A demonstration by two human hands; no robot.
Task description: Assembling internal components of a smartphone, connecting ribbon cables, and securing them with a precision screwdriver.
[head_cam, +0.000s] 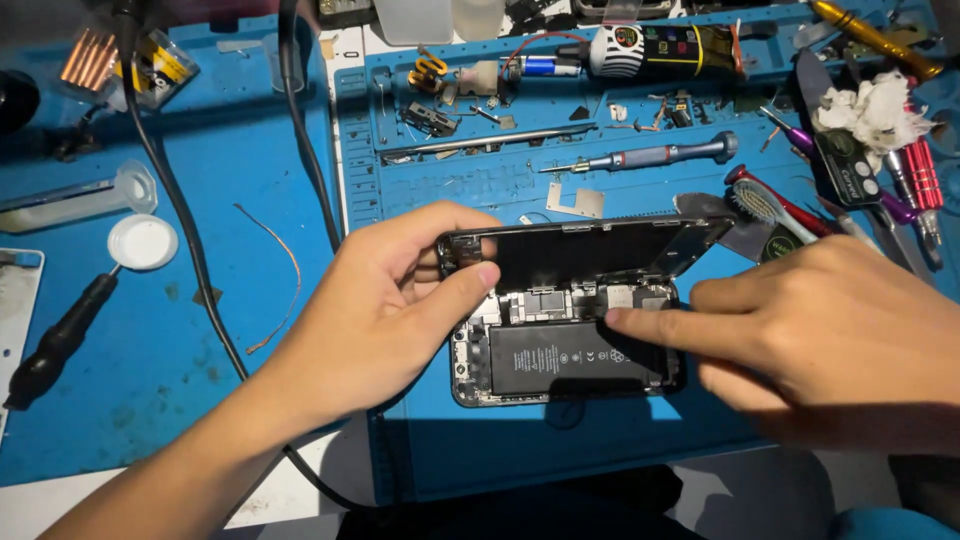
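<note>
An opened smartphone (560, 360) lies on a blue repair mat (500, 450), its black battery and boards exposed. Its screen panel (590, 250) is lifted up on edge along the far side. My left hand (390, 300) pinches the left end of that raised screen between thumb and fingers. My right hand (810, 330) reaches in from the right, with the index fingertip pressing on the phone's inner parts near the top of the battery.
A screwdriver (650, 157) and a thin metal bar (480, 143) lie behind the phone. Brushes, tweezers, red tools and a white wad (875, 105) crowd the right. A black cable (190, 230) crosses the left mat, next to a white cap (142, 242) and a black-handled tool (55, 345).
</note>
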